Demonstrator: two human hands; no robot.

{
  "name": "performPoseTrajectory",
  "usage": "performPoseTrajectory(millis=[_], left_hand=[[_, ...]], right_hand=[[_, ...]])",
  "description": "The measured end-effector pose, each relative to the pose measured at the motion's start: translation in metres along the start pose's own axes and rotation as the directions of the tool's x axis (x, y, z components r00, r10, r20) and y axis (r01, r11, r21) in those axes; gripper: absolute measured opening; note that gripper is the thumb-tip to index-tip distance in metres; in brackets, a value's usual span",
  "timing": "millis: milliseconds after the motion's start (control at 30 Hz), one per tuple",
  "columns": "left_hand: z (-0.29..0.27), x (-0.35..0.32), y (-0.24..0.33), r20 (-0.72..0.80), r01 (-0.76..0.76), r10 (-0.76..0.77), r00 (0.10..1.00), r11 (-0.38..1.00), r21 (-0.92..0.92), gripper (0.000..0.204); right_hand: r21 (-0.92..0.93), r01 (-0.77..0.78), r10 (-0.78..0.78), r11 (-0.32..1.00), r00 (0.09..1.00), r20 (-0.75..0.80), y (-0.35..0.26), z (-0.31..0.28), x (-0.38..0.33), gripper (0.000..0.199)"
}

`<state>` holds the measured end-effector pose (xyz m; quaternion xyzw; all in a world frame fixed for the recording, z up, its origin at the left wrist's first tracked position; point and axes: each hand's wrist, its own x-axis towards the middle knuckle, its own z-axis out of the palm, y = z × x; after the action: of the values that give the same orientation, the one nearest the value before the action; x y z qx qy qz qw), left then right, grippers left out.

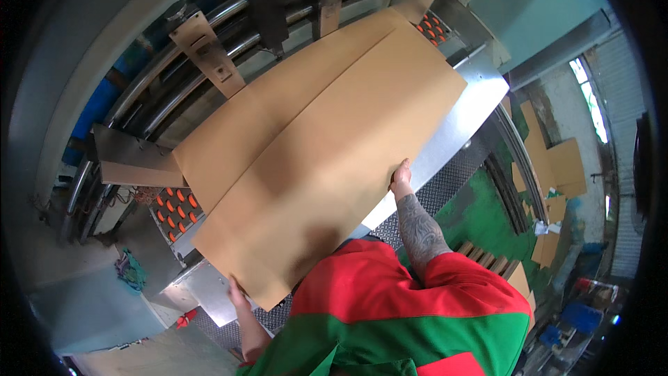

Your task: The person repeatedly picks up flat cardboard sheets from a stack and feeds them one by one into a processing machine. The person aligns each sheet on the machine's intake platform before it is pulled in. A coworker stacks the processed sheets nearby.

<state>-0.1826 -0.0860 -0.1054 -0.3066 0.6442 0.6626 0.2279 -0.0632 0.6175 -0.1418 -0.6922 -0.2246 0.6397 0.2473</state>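
Observation:
A large brown cardboard sheet (313,146) with a crease along its length lies tilted across a metal machine bed. My left hand (237,293) grips its near left corner, most of the fingers hidden beneath the board. On the near long edge, farther right, my right hand (401,175) holds the sheet, partly tucked under it. The sheet's far side reaches in among the metal guide plates, one of them a slotted plate (207,52).
Steel bars (240,43) run behind the sheet. Orange rollers (177,210) show at its left end. A shiny metal ledge (473,97) edges the bed, beside dark tread plate (445,184). Cardboard pieces (565,167) and a wooden pallet (487,259) are on the right.

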Motion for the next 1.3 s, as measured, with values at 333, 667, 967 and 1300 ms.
performPoseTrajectory(millis=[333, 667, 967, 1300], left_hand=[[0.045, -0.072, -0.006, 0.013, 0.148, -0.148, 0.989, 0.987, -0.065, 0.067], [0.114, 0.157, 0.151, -0.035, 0.092, -0.091, 0.995, 0.994, 0.050, 0.050], [0.138, 0.160, 0.112, -0.258, -0.036, -0.006, 0.966, 0.987, -0.157, 0.064], [0.224, 0.146, 0.109, 0.102, 0.124, -0.093, 0.990, 0.920, -0.372, 0.070]], right_hand=[[-0.149, 0.129, -0.090, 0.981, 0.967, 0.240, -0.031, 0.037, 0.044, 0.077], [-0.512, 0.342, -0.056, 0.788, 0.868, 0.493, -0.141, 0.195, 0.047, 0.040], [-0.563, 0.277, -0.082, 0.779, 0.934, 0.346, -0.141, 0.184, 0.059, 0.036], [-0.472, 0.231, 0.032, 0.851, 0.874, 0.485, -0.107, 0.191, 0.086, 0.051]])
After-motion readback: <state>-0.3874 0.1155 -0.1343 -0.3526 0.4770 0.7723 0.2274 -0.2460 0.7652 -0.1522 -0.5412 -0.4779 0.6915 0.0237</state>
